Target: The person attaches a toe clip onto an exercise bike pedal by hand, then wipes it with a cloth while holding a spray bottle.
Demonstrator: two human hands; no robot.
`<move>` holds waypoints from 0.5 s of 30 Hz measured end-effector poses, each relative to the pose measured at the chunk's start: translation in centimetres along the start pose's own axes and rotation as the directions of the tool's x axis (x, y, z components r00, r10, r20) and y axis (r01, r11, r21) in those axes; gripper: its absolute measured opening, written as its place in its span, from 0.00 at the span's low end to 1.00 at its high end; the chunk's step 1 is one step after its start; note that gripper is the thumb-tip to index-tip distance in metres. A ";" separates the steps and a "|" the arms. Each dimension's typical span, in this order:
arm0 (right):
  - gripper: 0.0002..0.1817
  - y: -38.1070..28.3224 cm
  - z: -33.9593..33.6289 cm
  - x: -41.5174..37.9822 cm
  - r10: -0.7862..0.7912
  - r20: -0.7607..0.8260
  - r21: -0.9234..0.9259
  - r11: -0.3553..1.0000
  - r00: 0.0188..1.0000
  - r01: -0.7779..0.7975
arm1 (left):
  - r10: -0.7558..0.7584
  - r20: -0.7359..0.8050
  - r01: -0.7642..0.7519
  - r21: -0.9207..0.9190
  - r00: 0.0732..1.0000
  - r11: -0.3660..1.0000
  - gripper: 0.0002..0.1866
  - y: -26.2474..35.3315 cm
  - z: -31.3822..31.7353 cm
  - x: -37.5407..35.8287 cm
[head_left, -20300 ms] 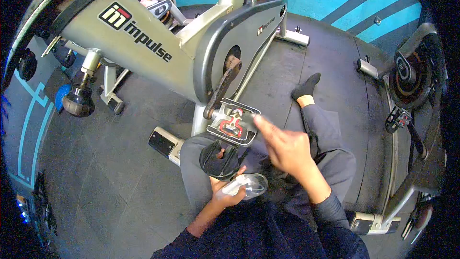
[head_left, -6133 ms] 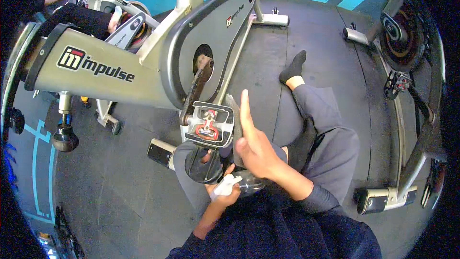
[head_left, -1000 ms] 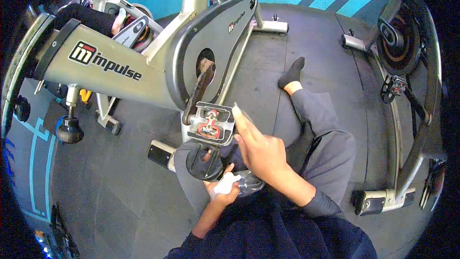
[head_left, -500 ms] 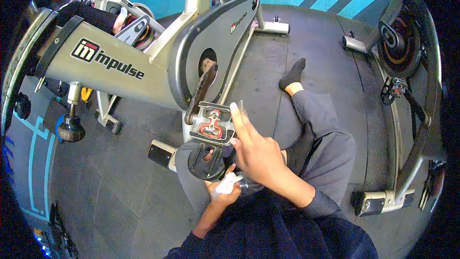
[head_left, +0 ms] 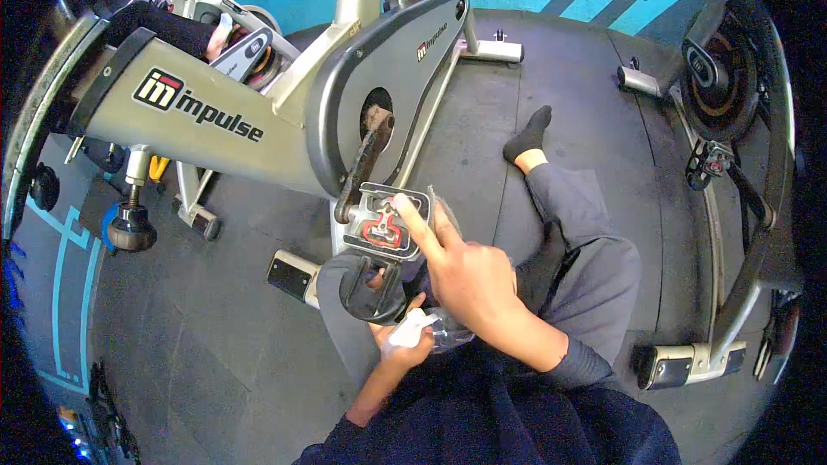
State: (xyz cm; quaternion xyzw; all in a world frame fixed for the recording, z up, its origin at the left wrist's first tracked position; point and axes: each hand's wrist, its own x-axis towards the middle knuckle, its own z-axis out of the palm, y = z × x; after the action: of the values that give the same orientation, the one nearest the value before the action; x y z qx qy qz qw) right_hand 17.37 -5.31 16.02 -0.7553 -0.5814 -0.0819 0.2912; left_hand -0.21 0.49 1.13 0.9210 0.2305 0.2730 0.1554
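Observation:
A spin bike pedal [head_left: 376, 239] with a metal frame and red clip parts hangs on a worn crank arm [head_left: 369, 155]. Below it is a black toe cage [head_left: 366, 297]. My right hand [head_left: 478, 284] reaches over the pedal's right side, index finger stretched onto its upper part. A bit of grey cloth [head_left: 446, 213] shows behind its fingers; the hand seems closed around it, though most of the cloth is hidden. Lower down, my left hand [head_left: 398, 351] is closed around a spray bottle with a white head [head_left: 409, 327] and a clear body [head_left: 450, 333].
The bike's beige frame [head_left: 207, 112] and grey chain cover [head_left: 345, 77] stand just ahead. Another spin bike [head_left: 732, 95] is on the right. A person's arm and leg [head_left: 164, 30] show beside a bike at the upper left. My outstretched leg [head_left: 568, 198] lies on the dark floor.
My right hand's index finger has shifted left from the pedal's side edge onto its upper part. More of the grey cloth and bottle shows. My left hand has hardly moved.

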 end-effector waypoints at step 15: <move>0.43 0.7 0.5 0.1 0.021 -0.040 0.135 0.991 0.999 -0.015 | -0.118 -0.175 0.076 -0.227 0.978 0.971 0.27 -0.2 1.6 -0.5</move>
State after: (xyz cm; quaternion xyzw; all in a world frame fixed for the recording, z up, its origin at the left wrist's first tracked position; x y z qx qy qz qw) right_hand 17.95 -5.06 15.45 -0.7374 -0.5725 -0.0554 0.3541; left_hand 0.24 0.18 -0.44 0.8560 0.2575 0.3741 0.2470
